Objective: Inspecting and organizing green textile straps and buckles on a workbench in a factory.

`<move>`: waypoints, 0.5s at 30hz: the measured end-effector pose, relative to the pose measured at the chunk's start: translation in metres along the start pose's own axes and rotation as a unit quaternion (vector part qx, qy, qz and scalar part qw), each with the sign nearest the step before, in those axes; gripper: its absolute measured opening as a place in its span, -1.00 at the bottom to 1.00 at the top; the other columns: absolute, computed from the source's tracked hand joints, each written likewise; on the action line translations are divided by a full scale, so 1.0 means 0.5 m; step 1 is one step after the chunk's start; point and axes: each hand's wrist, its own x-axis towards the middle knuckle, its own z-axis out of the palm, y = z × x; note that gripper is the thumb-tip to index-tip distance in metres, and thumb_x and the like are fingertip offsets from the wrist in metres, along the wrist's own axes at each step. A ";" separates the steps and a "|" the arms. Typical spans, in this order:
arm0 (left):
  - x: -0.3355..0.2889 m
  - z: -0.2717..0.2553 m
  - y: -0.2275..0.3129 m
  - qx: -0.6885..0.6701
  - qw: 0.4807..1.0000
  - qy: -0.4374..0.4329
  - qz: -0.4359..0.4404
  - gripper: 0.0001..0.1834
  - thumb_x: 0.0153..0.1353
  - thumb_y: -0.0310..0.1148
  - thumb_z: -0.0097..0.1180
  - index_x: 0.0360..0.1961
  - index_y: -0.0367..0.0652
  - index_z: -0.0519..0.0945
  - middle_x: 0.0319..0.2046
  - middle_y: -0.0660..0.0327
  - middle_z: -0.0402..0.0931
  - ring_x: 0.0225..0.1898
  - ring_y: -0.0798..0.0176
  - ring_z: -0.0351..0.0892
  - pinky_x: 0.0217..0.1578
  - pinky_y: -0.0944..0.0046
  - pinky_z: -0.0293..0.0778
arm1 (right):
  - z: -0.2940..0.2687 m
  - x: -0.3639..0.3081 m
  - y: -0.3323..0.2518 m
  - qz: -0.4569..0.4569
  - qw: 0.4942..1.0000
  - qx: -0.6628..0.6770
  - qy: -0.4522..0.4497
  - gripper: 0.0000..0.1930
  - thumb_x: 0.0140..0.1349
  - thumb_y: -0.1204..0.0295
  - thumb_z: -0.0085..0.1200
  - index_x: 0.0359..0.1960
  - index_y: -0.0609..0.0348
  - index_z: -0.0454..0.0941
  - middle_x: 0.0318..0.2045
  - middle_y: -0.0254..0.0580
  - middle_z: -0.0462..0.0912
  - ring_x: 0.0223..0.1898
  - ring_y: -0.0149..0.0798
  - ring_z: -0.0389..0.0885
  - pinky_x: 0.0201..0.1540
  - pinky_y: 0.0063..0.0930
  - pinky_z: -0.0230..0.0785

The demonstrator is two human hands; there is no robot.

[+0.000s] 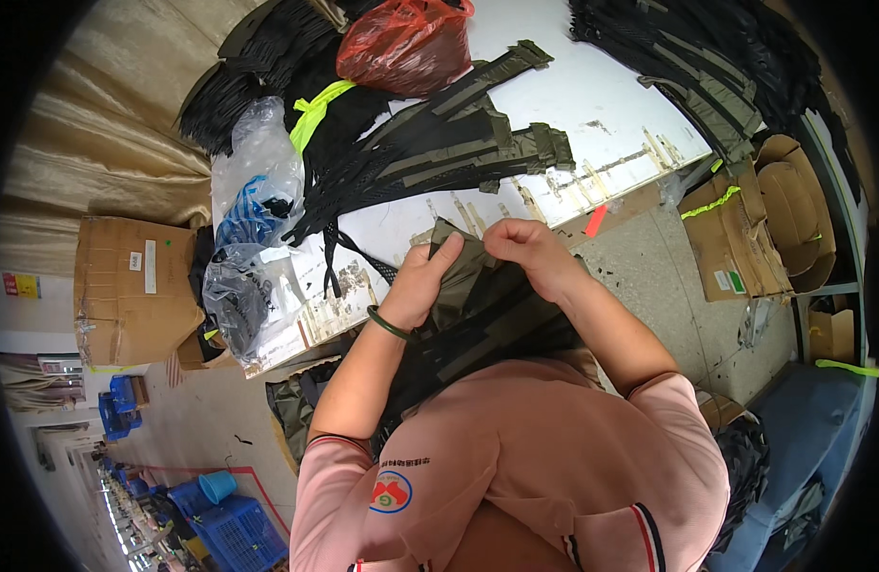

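Note:
An olive-green fabric piece [464,271] with black parts hangs between my hands, above the table's near edge and my lap. My left hand [421,286] grips its left side, with the thumb lying over the top of the cloth. At its upper right edge, the fingers of my right hand [535,255] are pinched together on the fabric. More dark cloth [487,334] drapes below my hands, over my lap. Just beyond, a fanned stack of black and olive strips [430,157] lies on the white table [578,95].
A red plastic bag [406,48] and clear plastic bags [254,210] lie on the table. Another strip pile [706,67] sits at far right. Cardboard boxes stand left [134,286] and right [735,234]. Blue crates [232,529] are on the floor at lower left.

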 end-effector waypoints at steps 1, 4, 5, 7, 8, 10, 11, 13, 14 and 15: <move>-0.001 0.001 0.005 0.000 1.000 0.000 0.000 -0.64 0.33 -0.14 0.00 -0.27 -0.27 0.61 -0.38 0.30 0.58 -0.39 0.48 0.48 -0.34 0.43 0.42 | -0.001 0.003 -0.005 0.000 1.000 0.000 0.000 -0.87 0.19 0.43 0.16 -0.41 0.23 0.52 -0.45 -0.43 0.51 -0.35 -0.54 0.44 -0.22 -0.65 0.30; 0.000 -0.003 0.008 0.009 1.000 -0.013 -0.021 -0.62 0.34 -0.13 -0.02 -0.27 -0.27 0.60 -0.36 0.30 0.58 -0.36 0.48 0.48 -0.31 0.44 0.42 | 0.012 0.005 -0.026 -0.001 0.998 0.045 0.032 -0.85 0.21 0.41 0.15 -0.33 0.23 0.49 -0.48 -0.38 0.50 -0.42 -0.51 0.43 -0.31 -0.64 0.30; 0.005 -0.011 -0.001 0.027 0.999 -0.023 -0.015 -0.61 0.35 -0.13 -0.05 -0.27 -0.28 0.60 -0.35 0.29 0.59 -0.34 0.49 0.48 -0.29 0.46 0.41 | 0.028 -0.002 -0.034 -0.041 0.995 -0.093 0.015 -0.83 0.21 0.39 0.14 -0.31 0.23 0.47 -0.49 -0.34 0.50 -0.45 -0.49 0.43 -0.34 -0.62 0.30; 0.012 -0.024 -0.018 0.045 0.998 -0.038 -0.009 -0.60 0.36 -0.13 -0.07 -0.28 -0.28 0.60 -0.34 0.28 0.59 -0.33 0.49 0.49 -0.28 0.47 0.40 | 0.048 -0.012 -0.027 -0.093 0.939 -0.330 -0.003 -0.79 0.24 0.36 0.11 -0.26 0.22 0.40 -0.51 -0.24 0.47 -0.51 -0.47 0.38 -0.42 -0.55 0.30; 0.010 -0.035 -0.025 0.062 0.996 -0.060 -0.011 -0.64 0.34 -0.17 -0.03 -0.26 -0.30 0.59 -0.35 0.26 0.60 -0.32 0.47 0.49 -0.26 0.45 0.40 | 0.047 -0.017 -0.020 -0.093 0.939 -0.331 -0.001 -0.79 0.24 0.36 0.11 -0.26 0.22 0.40 -0.51 -0.24 0.47 -0.51 -0.47 0.38 -0.42 -0.55 0.30; -0.003 -0.041 -0.024 0.077 0.994 -0.081 -0.012 -0.68 0.31 -0.21 0.02 -0.25 -0.31 0.59 -0.35 0.25 0.60 -0.31 0.46 0.48 -0.25 0.44 0.40 | 0.044 -0.016 -0.019 -0.201 0.924 -0.313 0.090 -0.81 0.23 0.41 0.11 -0.25 0.22 0.40 -0.52 -0.23 0.44 -0.51 -0.50 0.35 -0.41 -0.56 0.29; -0.016 -0.041 -0.023 0.184 0.973 -0.128 0.050 -0.71 0.26 -0.26 0.08 -0.23 -0.32 0.58 -0.36 0.23 0.60 -0.32 0.45 0.47 -0.26 0.41 0.41 | 0.024 -0.026 -0.038 -0.167 0.937 -0.281 0.125 -0.84 0.22 0.44 0.11 -0.26 0.20 0.41 -0.52 -0.29 0.43 -0.49 -0.52 0.35 -0.41 -0.58 0.29; -0.044 -0.063 -0.015 0.351 0.916 -0.178 0.080 -0.70 0.11 -0.36 0.24 -0.17 -0.31 0.56 -0.38 0.17 0.60 -0.34 0.43 0.44 -0.25 0.35 0.42 | -0.035 -0.034 -0.051 -0.264 0.895 -0.280 0.224 -0.89 0.25 0.47 0.08 -0.24 0.15 0.42 -0.49 -0.48 0.44 -0.51 -0.57 0.29 -0.45 -0.68 0.23; -0.058 -0.085 -0.014 0.350 0.916 -0.179 0.080 -0.70 0.11 -0.36 0.24 -0.17 -0.31 0.56 -0.38 0.17 0.60 -0.34 0.43 0.44 -0.25 0.35 0.42 | -0.069 -0.041 -0.057 -0.266 0.921 -0.168 0.231 -0.90 0.26 0.48 0.06 -0.24 0.14 0.42 -0.48 -0.53 0.44 -0.50 -0.64 0.26 -0.46 -0.74 0.18; -0.073 -0.109 -0.016 0.348 0.920 -0.173 0.041 -0.72 0.12 -0.35 0.24 -0.21 -0.31 0.56 -0.41 0.16 0.59 -0.36 0.43 0.43 -0.28 0.34 0.41 | -0.084 -0.056 -0.081 -0.274 0.912 -0.165 0.256 -0.91 0.27 0.47 0.05 -0.25 0.13 0.42 -0.46 -0.53 0.46 -0.49 -0.68 0.28 -0.46 -0.75 0.16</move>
